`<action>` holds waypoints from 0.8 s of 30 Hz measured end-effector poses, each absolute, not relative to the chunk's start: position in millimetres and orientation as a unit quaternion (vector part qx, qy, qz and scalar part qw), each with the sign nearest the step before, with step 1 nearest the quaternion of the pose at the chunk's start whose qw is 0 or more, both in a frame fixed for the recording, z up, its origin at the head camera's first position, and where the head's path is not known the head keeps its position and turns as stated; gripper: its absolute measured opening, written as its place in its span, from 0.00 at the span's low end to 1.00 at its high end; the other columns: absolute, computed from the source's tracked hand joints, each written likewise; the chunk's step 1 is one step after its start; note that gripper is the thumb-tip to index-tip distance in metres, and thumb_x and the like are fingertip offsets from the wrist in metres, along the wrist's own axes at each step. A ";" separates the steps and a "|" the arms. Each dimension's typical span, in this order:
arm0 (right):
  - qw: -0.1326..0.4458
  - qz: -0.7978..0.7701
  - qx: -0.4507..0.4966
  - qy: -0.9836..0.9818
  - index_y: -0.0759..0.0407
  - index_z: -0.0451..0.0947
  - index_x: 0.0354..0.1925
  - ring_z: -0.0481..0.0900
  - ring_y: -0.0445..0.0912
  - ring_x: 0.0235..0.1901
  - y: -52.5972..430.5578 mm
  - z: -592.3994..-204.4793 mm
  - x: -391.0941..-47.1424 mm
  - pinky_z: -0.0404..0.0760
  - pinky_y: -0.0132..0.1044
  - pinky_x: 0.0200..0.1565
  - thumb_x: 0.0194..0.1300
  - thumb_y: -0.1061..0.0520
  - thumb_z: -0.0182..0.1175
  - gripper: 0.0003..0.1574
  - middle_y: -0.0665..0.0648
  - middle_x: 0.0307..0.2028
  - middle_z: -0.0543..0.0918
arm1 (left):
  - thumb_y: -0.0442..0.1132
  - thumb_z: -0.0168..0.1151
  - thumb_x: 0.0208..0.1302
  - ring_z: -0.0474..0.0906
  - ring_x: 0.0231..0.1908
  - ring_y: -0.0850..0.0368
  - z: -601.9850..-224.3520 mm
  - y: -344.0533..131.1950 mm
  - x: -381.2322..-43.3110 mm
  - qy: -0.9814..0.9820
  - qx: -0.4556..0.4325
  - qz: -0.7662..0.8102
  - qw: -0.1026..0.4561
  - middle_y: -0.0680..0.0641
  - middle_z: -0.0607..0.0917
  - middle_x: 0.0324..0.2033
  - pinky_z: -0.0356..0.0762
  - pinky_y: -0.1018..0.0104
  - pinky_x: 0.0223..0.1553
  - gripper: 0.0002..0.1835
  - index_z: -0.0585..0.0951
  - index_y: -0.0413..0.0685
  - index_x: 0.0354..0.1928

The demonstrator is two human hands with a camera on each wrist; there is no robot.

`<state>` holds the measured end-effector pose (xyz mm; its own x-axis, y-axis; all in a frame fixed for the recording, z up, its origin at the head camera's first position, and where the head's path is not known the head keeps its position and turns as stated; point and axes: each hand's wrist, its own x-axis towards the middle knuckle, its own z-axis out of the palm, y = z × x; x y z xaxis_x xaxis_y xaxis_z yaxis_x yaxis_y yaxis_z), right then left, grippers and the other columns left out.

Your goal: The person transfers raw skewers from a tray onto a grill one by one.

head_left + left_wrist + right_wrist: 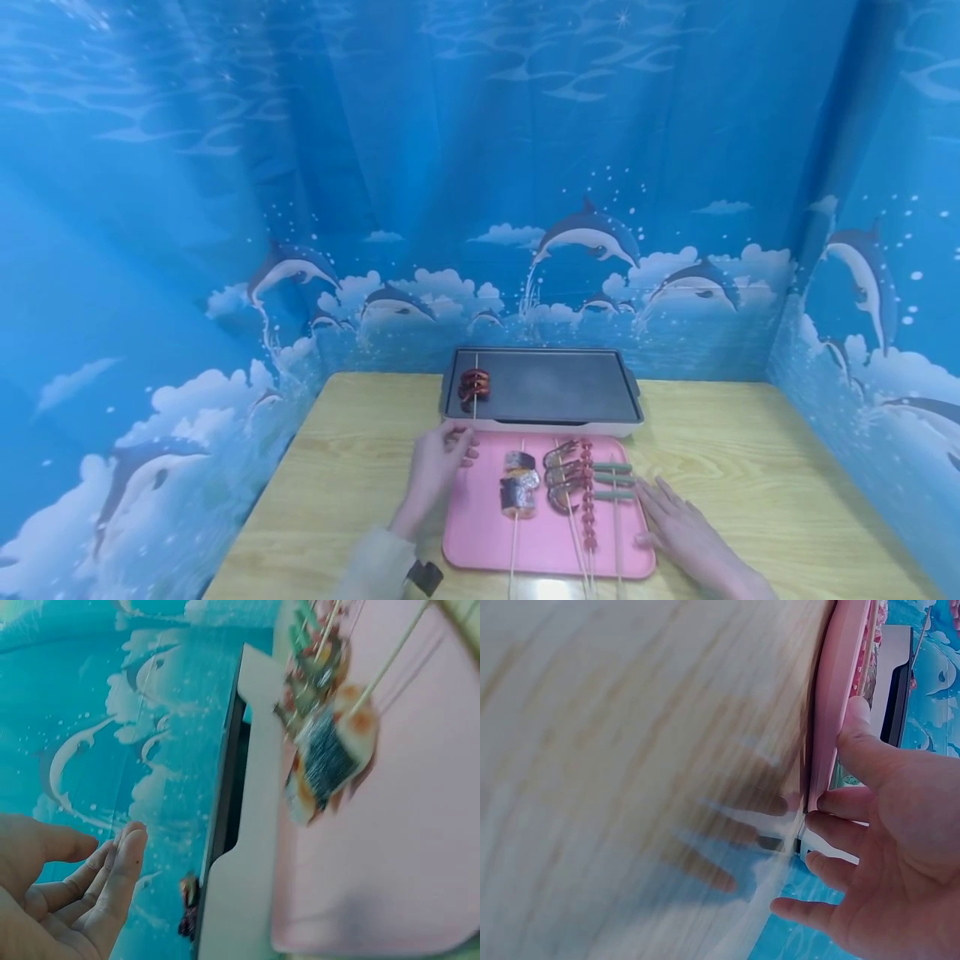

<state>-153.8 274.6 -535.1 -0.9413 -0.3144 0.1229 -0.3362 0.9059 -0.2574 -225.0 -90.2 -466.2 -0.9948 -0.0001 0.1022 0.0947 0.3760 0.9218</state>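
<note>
A pink tray [551, 554] holds several skewers side by side. On it lie a fish-chunk skewer [518, 492], a shrimp skewer [558, 475], a thin red skewer [588, 508] and one with green pieces [614, 481]. My left hand [438, 467] hovers by the tray's far left corner, fingers loosely bent; in the left wrist view nothing sits between thumb and fingers [112, 900]. Along the tray's right edge, my right hand [684, 529] is spread, with its thumb [857, 724] at the rim in the right wrist view.
Behind the tray stands a dark griddle [555, 383] with a light base. One brown-red skewer [474, 385] lies at its left end. Both stand on a wood-grain table [757, 467], in front of a blue dolphin-print curtain [450, 167].
</note>
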 end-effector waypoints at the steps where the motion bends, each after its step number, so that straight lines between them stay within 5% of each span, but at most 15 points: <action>1: 0.040 0.140 0.167 -0.975 0.62 0.62 0.64 0.55 0.64 0.65 274.7 -535.5 -153.8 0.61 0.69 0.55 0.57 0.35 0.56 0.47 0.62 0.65 0.63 | 0.41 0.55 0.65 0.82 0.25 0.59 -468.3 -88.1 -221.7 -0.825 -0.033 -0.562 0.040 0.45 0.85 0.30 0.82 0.72 0.25 0.13 0.78 0.39 0.44; 13: 0.045 0.137 0.172 -0.974 0.63 0.62 0.64 0.56 0.64 0.64 275.0 -537.4 -154.2 0.61 0.68 0.55 0.58 0.36 0.56 0.45 0.63 0.65 0.64 | 0.42 0.59 0.61 0.79 0.22 0.62 -514.7 -67.5 -184.4 -0.852 -0.037 -0.521 -0.014 0.53 0.83 0.25 0.78 0.74 0.21 0.08 0.80 0.48 0.38; 24: 0.048 0.130 0.172 -0.975 0.63 0.62 0.64 0.56 0.64 0.64 273.5 -535.0 -153.1 0.62 0.68 0.55 0.57 0.37 0.57 0.46 0.63 0.65 0.64 | 0.37 0.64 0.54 0.78 0.18 0.61 -538.6 -61.9 -156.8 -0.836 -0.078 -0.535 -0.097 0.52 0.82 0.19 0.78 0.74 0.18 0.05 0.81 0.42 0.31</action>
